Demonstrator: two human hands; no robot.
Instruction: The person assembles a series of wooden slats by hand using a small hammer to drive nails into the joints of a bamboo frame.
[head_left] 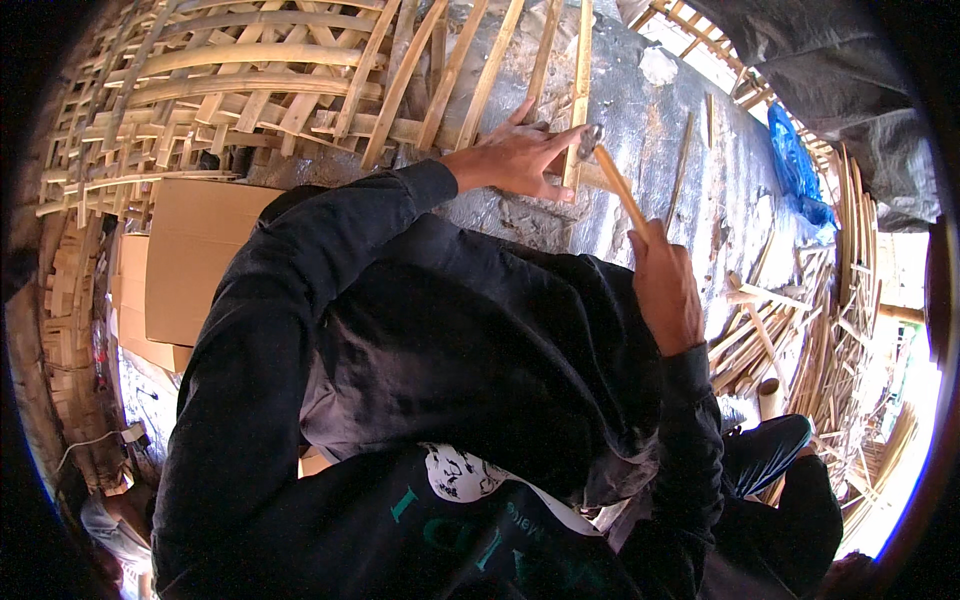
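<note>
My right hand (668, 290) is closed round the wooden handle of a hammer (620, 188). The hammer's metal head is beside the tip of one left finger, at a narrow upright bamboo slat (581, 75). My left hand (512, 160) has its fingers spread, with one stretched to this slat and the thumb low beside it. Whether a nail is between the fingertips is too small to tell. Several more bamboo slats (492, 72) run side by side to the left, over a crosspiece (405, 130). Beneath them lies a grey, shiny sheet (645, 120).
Woven bamboo lattice (230, 85) fills the far left, above a cardboard box (200, 255). Loose bamboo strips (840, 330) are piled at the right, below a blue plastic bag (795, 165). A dark-clothed bent knee (770, 452) shows at lower right; whose it is I cannot tell.
</note>
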